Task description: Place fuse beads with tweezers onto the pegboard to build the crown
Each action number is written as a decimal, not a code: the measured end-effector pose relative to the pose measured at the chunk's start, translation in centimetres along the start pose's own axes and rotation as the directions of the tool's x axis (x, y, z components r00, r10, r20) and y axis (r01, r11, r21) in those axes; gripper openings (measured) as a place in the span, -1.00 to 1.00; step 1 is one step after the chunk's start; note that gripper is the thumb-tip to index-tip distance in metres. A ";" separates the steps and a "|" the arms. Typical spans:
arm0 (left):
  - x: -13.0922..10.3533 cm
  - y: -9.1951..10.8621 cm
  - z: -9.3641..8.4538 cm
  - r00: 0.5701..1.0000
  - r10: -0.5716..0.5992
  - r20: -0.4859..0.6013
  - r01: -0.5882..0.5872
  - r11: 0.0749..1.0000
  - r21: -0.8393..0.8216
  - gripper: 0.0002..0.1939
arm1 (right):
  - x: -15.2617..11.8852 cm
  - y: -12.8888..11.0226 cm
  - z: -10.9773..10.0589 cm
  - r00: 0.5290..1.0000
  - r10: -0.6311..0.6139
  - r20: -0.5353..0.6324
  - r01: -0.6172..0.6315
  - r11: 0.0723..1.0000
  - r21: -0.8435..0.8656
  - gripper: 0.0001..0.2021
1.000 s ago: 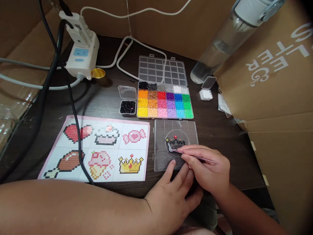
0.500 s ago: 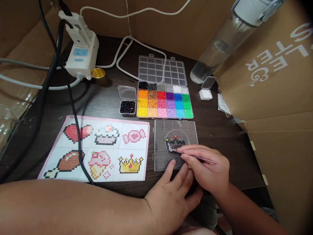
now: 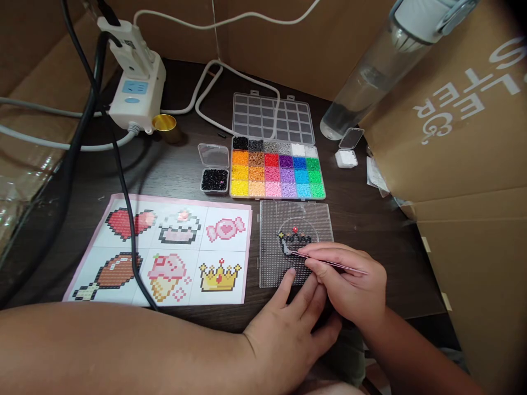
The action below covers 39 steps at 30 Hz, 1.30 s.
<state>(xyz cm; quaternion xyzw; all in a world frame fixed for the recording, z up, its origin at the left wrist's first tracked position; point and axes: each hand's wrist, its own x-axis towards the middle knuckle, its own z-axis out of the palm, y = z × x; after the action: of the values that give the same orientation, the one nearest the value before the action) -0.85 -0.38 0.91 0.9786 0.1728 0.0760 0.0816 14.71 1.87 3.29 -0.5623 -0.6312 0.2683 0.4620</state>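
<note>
Tweezers (image 3: 329,263) lie pinched in the right hand (image 3: 349,285), their thin tips resting on the clear pegboard (image 3: 272,219) at the lower left of a small bead pattern (image 3: 295,239) of black beads with a red one on top and a yellow one at the left. The right hand is clenched around the tweezers, thumb and fingers closed on the shaft. The left hand (image 3: 288,323) lies flat and released just beside it, fingers spread, its fingertips touching the near edge of the pegboard and partly tucked under the right hand. The pegboard sits on the dark wooden surface (image 3: 370,219), near the front edge.

Just left of the pegboard lies a pattern sheet (image 3: 164,249) with six pixel drawings, a crown in the corner nearest the board. A black cable (image 3: 123,186) runs across the sheet. Behind the pegboard stands an open bead box (image 3: 278,173) with many coloured compartments, its clear lid folded back. To its left is a small open box of black beads (image 3: 214,179); to its right, a small box of white beads (image 3: 346,158). Farther back are a white power strip (image 3: 135,93), a gold cap (image 3: 164,125) and a clear bottle (image 3: 370,71) leaning against cardboard (image 3: 453,137).
</note>
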 end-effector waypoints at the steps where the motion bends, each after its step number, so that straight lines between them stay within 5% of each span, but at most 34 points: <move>1: 0.0 0.0 0.0 1.000 0.000 -0.001 0.000 1.000 -0.001 -0.49 | 0.0 0.0 0.0 1.000 -0.003 0.000 0.003 1.000 0.001 -0.80; 39: 0.0 -0.1 0.0 1.000 -0.006 0.014 0.006 1.000 -0.024 -0.48 | -0.1 0.2 0.0 1.000 0.018 -0.014 -0.017 1.000 0.010 -0.79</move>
<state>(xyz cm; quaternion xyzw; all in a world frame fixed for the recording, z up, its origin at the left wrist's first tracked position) -0.88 -0.28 0.87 0.9775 0.1743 0.0711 0.0950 14.75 1.83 3.09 -0.5675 -0.6217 0.2713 0.4668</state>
